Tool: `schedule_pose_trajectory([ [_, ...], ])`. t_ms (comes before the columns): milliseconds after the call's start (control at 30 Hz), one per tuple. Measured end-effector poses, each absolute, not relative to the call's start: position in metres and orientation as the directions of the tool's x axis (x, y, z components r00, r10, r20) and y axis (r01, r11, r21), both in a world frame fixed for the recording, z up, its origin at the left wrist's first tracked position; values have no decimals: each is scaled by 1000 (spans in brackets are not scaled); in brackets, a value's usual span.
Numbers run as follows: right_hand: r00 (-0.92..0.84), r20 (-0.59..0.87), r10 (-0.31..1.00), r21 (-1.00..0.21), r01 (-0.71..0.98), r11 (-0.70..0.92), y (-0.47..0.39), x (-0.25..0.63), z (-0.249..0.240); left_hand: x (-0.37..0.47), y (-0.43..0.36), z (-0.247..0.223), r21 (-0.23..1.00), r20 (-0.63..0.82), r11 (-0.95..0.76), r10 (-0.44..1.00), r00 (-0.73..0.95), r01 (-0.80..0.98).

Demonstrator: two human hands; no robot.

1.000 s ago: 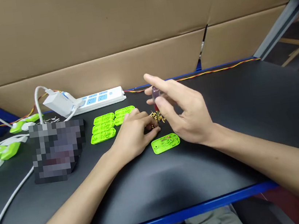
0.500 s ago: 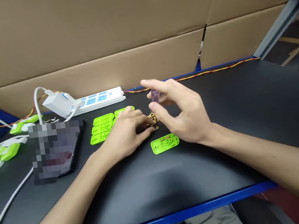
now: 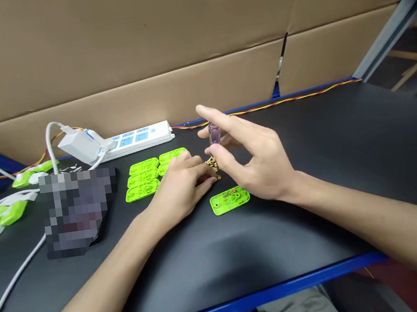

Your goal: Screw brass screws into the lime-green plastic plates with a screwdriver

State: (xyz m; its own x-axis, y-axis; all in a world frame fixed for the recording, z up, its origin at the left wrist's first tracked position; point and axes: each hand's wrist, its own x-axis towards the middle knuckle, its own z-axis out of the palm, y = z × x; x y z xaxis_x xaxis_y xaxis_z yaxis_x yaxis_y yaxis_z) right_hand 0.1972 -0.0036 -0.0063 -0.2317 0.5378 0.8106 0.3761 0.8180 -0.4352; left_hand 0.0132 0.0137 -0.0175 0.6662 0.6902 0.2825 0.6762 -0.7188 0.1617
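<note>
My right hand (image 3: 258, 154) holds a small screwdriver (image 3: 214, 133) upright by its clear purple handle, between thumb and fingers. Its thin dark shaft points down to the fingertips of my left hand (image 3: 185, 182). The left thumb and index finger are pinched at a tiny brass screw (image 3: 219, 177) by the screwdriver's tip. Just behind them lies a small pile of brass screws (image 3: 212, 163), partly hidden by the fingers. In front of both hands a bright green plastic shell (image 3: 224, 204) rests open side up, with small copper-coloured parts inside.
Several more green shells (image 3: 143, 190) lie in rows left of my left hand, some partly covered. Behind stands a white power strip (image 3: 141, 140) with a plugged-in charger (image 3: 80, 146). A blurred-out dark device (image 3: 99, 201) and white cables (image 3: 17, 276) occupy the left. Cardboard (image 3: 178, 42) walls the back.
The screwdriver handle has shifted slightly left and now looks more upright. The left fingertips have drawn closer together by the screwdriver's tip. The green shell in front has not moved.
</note>
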Motion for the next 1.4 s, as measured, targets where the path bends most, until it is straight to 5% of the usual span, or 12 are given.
schedule_pose_trajectory([
  [1000,-253,815,522,-447,298,843,-2,195,-7,21,10,-18,226,290,-698,714,637,679],
  [1400,-159,833,530,-435,404,805,1,194,-7,22,11,-19,243,287,-679,733,617,693],
])
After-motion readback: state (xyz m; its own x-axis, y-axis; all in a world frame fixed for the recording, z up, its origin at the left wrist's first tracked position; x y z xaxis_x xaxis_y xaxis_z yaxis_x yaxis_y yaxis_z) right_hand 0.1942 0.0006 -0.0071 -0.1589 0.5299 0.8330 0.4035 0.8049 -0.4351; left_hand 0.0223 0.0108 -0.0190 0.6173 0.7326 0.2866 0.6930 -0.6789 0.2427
